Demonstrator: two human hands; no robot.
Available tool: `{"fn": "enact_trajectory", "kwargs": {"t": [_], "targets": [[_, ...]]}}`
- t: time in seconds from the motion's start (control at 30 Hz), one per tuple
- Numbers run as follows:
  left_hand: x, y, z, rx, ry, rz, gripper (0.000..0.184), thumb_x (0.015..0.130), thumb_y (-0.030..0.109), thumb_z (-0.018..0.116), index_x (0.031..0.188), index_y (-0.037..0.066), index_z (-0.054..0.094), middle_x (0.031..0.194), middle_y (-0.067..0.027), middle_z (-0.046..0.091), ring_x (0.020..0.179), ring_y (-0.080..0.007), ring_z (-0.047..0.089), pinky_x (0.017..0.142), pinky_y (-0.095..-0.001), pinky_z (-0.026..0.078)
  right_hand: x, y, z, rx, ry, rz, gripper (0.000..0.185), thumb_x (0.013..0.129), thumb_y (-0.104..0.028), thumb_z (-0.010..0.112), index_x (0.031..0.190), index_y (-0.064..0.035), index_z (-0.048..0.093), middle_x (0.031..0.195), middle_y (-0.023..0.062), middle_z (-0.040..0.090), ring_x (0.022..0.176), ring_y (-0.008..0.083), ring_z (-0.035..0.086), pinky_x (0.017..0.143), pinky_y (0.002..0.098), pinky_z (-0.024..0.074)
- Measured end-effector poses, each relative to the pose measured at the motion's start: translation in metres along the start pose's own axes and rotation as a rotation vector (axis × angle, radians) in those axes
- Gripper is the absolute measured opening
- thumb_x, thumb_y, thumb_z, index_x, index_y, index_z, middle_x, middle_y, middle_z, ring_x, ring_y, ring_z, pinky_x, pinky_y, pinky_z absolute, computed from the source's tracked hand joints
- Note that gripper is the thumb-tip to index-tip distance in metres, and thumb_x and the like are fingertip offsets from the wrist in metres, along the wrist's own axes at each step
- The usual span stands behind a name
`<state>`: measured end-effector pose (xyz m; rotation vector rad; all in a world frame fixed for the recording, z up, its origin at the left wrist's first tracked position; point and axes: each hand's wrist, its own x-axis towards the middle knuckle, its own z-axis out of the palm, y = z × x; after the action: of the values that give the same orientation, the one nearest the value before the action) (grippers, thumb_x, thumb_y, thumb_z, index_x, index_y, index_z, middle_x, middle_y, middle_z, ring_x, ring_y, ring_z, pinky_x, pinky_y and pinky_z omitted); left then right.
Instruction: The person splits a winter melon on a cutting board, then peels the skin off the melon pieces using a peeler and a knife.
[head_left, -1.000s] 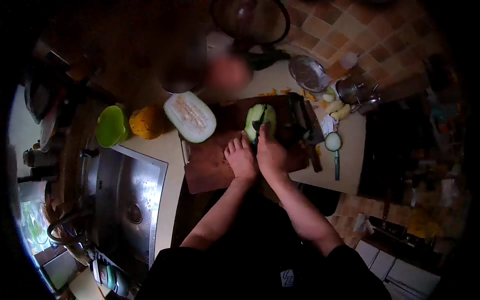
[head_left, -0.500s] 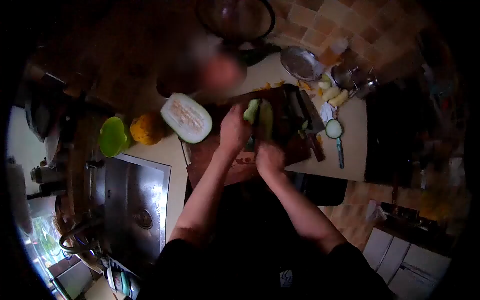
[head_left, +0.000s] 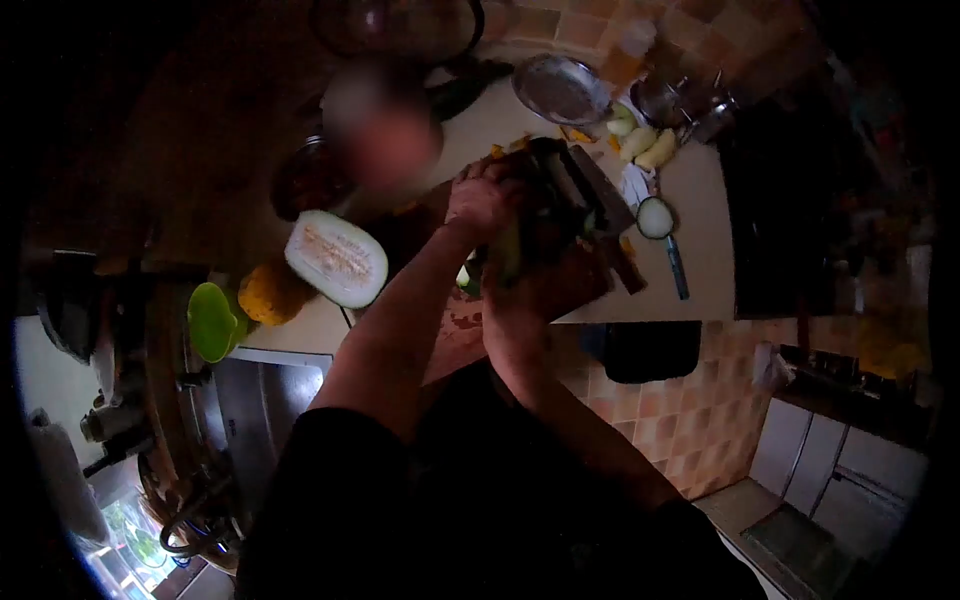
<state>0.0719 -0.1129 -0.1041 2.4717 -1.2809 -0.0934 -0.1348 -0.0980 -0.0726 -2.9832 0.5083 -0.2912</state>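
Bent fingers are showing on the left hand (head_left: pixel 483 200), which is reaching over the far end of the gourd (head_left: pixel 507 248) at eleven o'clock, palm down and out of sight. At six o'clock from the gourd, the right hand (head_left: pixel 515 315) is lying in deep shade at the near end, its fingertips hidden. In such poor light I cannot tell how far either hand is closing, or what the right one is gripping.

Between the two hands, the gourd is lying lengthwise on the board (head_left: pixel 455 345), its green side facing up. A pale green bit (head_left: pixel 463 275) is showing just beside it, near the left forearm.

Taking the gourd as the dial's centre, a cleaver (head_left: pixel 605 195) is lying at two o'clock, its handle pointing towards three. Farther out at two, pale chunks (head_left: pixel 650 148) are sitting together on the counter (head_left: pixel 700 230). Nearer three, a round slice (head_left: pixel 656 217) is touching the top of a teal handle (head_left: pixel 677 270). At one, a steel plate (head_left: pixel 562 90) is standing well apart.

Around nine, a halved melon (head_left: pixel 335 258) is showing its seeds; beyond it, a pumpkin (head_left: pixel 268 293) and a lime bowl (head_left: pixel 213 320) are sitting side by side. At eight, the sink (head_left: pixel 275 385) is catching light.
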Motion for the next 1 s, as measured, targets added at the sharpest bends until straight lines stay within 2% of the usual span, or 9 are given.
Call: {"fn": "enact_trajectory", "kwargs": {"t": [0.17,0.27,0.37,0.43,0.57,0.7,0.8,0.9,1.0], "targets": [[-0.002,-0.002,-0.004,0.055,0.005,0.055,0.039,0.097,0.036,0.057,0.134,0.025,0.067,0.146,-0.0087,0.054,0.140,-0.0348,0.044,0.115,-0.0505,0.038,-0.049,-0.001,0.001,0.143,-0.237,0.123,0.063,0.090,-0.012,0.065,0.151,-0.0119,0.048,0.122,0.0256,0.064,0.101,0.0399,0.068,0.075,0.0439,0.0593],[0.006,0.000,0.000,0.053,0.036,0.003,0.041,0.097,0.035,0.058,0.135,0.023,0.066,0.142,-0.0102,0.055,0.136,-0.0353,0.046,0.112,-0.0496,0.041,-0.103,0.023,0.036,0.076,-0.144,-0.020,0.056,0.093,-0.014,0.066,0.148,-0.0098,0.051,0.126,0.0244,0.064,0.107,0.0410,0.067,0.082,0.0457,0.0570],[-0.001,-0.004,0.006,-0.012,0.135,-0.044,0.040,0.097,0.034,0.058,0.134,0.021,0.066,0.139,-0.0131,0.056,0.136,-0.0356,0.046,0.111,-0.0518,0.040,-0.099,0.035,0.024,0.348,-0.083,0.019,0.050,0.097,-0.020,0.068,0.144,-0.0065,0.054,0.127,0.0223,0.065,0.112,0.0410,0.065,0.093,0.0473,0.0537],[-0.005,-0.012,0.023,-0.021,0.207,-0.079,0.040,0.099,0.034,0.057,0.134,0.018,0.066,0.137,-0.0149,0.057,0.135,-0.0358,0.047,0.110,-0.0521,0.041,-0.099,0.043,0.009,0.398,0.081,0.001,0.056,0.096,-0.022,0.070,0.146,-0.0098,0.051,0.121,0.0225,0.069,0.101,0.0425,0.069,0.086,0.0469,0.0571],[-0.020,-0.017,0.031,0.220,0.211,-0.109,0.037,0.096,0.032,0.061,0.128,0.014,0.069,0.128,-0.0135,0.063,0.127,-0.0352,0.053,0.104,-0.0485,0.045,-0.070,0.048,0.005,0.613,0.106,0.312,0.062,0.091,-0.028,0.077,0.143,-0.0051,0.051,0.120,0.0231,0.070,0.106,0.0413,0.069,0.091,0.0474,0.0549],[-0.025,-0.029,0.062,-0.236,0.503,-0.460,0.035,0.095,0.026,0.062,0.127,0.013,0.070,0.127,-0.0155,0.066,0.119,-0.0387,0.058,0.100,-0.0500,0.047,-0.017,0.047,0.031,0.763,0.087,0.302,0.060,0.090,-0.028,0.079,0.138,-0.0040,0.052,0.120,0.0245,0.069,0.109,0.0420,0.068,0.089,0.0469,0.0551],[-0.044,-0.041,0.078,-0.480,0.652,-0.325,0.034,0.097,0.021,0.059,0.125,0.003,0.068,0.126,-0.0210,0.066,0.113,-0.0425,0.061,0.099,-0.0520,0.048,-0.001,0.049,0.038,0.675,0.002,0.244,0.052,0.091,-0.027,0.078,0.132,-0.0052,0.055,0.118,0.0237,0.070,0.110,0.0414,0.068,0.088,0.0468,0.0550],[-0.073,-0.022,0.059,-0.834,0.614,-0.411,0.038,0.098,0.019,0.059,0.128,-0.004,0.062,0.125,-0.0238,0.065,0.113,-0.0428,0.061,0.099,-0.0523,0.048,0.008,0.046,0.032,0.603,-0.175,0.387,0.045,0.090,-0.027,0.078,0.124,-0.0059,0.058,0.115,0.0215,0.070,0.110,0.0401,0.068,0.087,0.0457,0.0545],[-0.110,0.006,0.037,-0.998,0.421,-0.684,0.044,0.100,0.020,0.060,0.134,-0.007,0.056,0.128,-0.0257,0.063,0.119,-0.0408,0.059,0.103,-0.0504,0.047,0.000,0.061,0.075,0.882,-0.049,0.393,0.043,0.090,-0.031,0.079,0.119,-0.0056,0.060,0.113,0.0192,0.071,0.108,0.0384,0.068,0.087,0.0442,0.0535]]}}
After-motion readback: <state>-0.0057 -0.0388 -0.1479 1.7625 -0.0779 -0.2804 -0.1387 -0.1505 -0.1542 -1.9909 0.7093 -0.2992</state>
